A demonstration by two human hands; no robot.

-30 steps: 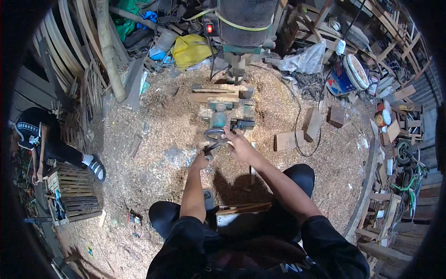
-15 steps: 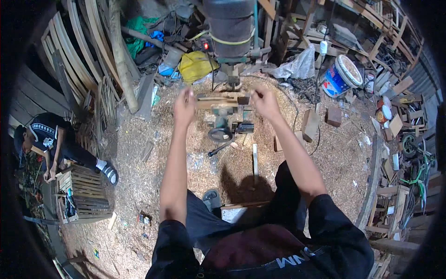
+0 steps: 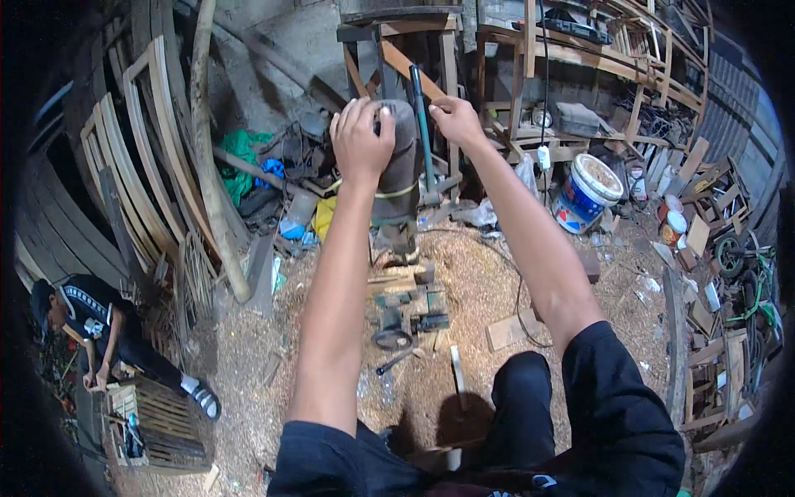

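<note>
My left hand (image 3: 362,141) is raised at the top of the dark machine housing (image 3: 399,170), fingers bent and apart; whether it grips the housing is unclear. My right hand (image 3: 454,120) is closed just right of an upright teal bar (image 3: 422,124), in front of an orange board (image 3: 402,65); what its fingertips hold, if anything, I cannot make out. Below the housing are the machine's clamping table with wood on it (image 3: 389,283), a handwheel (image 3: 391,340) and a black lever (image 3: 391,363), partly behind my left forearm.
A person (image 3: 91,323) bends over a slatted wooden crate (image 3: 166,422) at lower left. Curved timber pieces (image 3: 124,174) lean behind them. A paint bucket (image 3: 588,190), hanging cables, wooden racks (image 3: 571,45) and scrap piles line the right and back. Wood shavings cover the floor.
Both my hands have risen from the handwheel and lever to the upper part of the machine. The view has tilted up, showing more of the back wall and racks.
</note>
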